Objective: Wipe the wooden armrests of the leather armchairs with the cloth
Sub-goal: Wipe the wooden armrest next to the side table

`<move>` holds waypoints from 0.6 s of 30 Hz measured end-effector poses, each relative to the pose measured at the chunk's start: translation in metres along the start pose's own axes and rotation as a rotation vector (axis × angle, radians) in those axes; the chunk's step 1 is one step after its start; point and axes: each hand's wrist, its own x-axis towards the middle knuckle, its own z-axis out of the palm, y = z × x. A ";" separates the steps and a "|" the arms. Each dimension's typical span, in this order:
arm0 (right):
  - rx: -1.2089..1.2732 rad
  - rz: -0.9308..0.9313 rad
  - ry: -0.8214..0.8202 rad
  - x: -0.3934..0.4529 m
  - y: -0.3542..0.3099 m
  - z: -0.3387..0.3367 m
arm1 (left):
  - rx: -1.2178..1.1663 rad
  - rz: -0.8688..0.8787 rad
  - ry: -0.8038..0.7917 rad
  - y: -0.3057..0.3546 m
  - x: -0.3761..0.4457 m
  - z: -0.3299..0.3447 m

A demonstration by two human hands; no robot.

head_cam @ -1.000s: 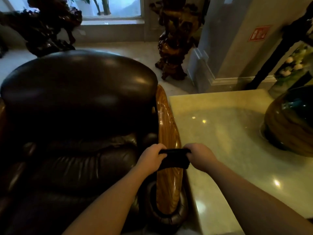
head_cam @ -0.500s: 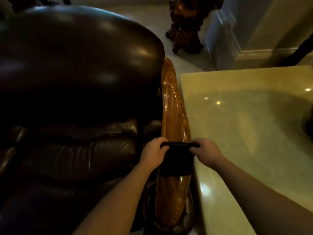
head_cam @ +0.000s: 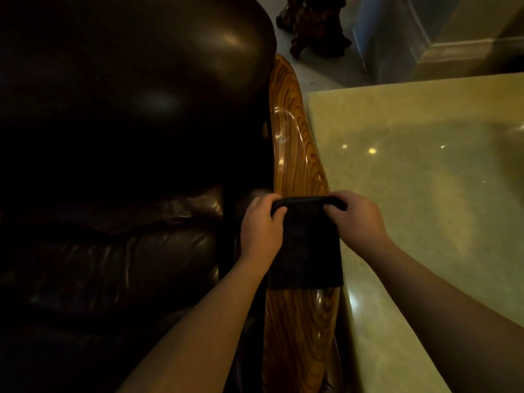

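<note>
A dark leather armchair (head_cam: 136, 114) fills the left of the head view. Its glossy striped wooden armrest (head_cam: 295, 154) runs from the chair back down toward me. A dark cloth (head_cam: 307, 251) lies flat across the armrest's middle. My left hand (head_cam: 261, 231) grips the cloth's far left corner, and my right hand (head_cam: 357, 219) grips its far right corner. The cloth's far edge is stretched between the two hands, its near part draped over the wood.
A pale polished stone table (head_cam: 425, 194) stands close against the armrest's right side. A dark carved wooden stand (head_cam: 314, 24) sits on the floor beyond the chair. A wall base with skirting (head_cam: 442, 43) is at the upper right.
The cloth has unfolded and now hangs longer over the armrest toward me. Both hands kept hold of its far edge. The view has tilted down and moved closer.
</note>
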 end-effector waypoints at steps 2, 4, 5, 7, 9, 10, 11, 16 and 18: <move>0.015 -0.011 0.028 -0.004 0.001 0.005 | -0.005 -0.016 0.029 -0.001 -0.003 0.003; -0.043 -0.037 0.085 -0.008 0.000 0.008 | 0.052 0.023 0.059 0.001 -0.007 0.005; -0.094 -0.070 0.142 -0.012 -0.001 0.010 | 0.122 0.079 0.081 0.003 -0.010 0.006; -0.184 -0.181 0.278 -0.022 -0.005 0.015 | 0.278 0.201 0.127 0.006 -0.018 0.010; -0.216 -0.297 0.356 -0.033 -0.009 0.023 | 0.372 0.243 0.136 0.006 -0.028 0.016; -0.218 -0.338 0.366 -0.038 -0.010 0.027 | 0.402 0.245 0.123 0.005 -0.032 0.019; -0.222 -0.369 0.362 -0.043 -0.011 0.033 | 0.429 0.246 0.104 0.002 -0.037 0.024; -0.431 -0.293 0.204 -0.057 0.000 0.057 | 0.637 0.160 0.013 -0.010 -0.049 0.037; -0.474 -0.236 0.182 -0.056 0.006 0.062 | 0.653 0.115 0.003 -0.012 -0.048 0.037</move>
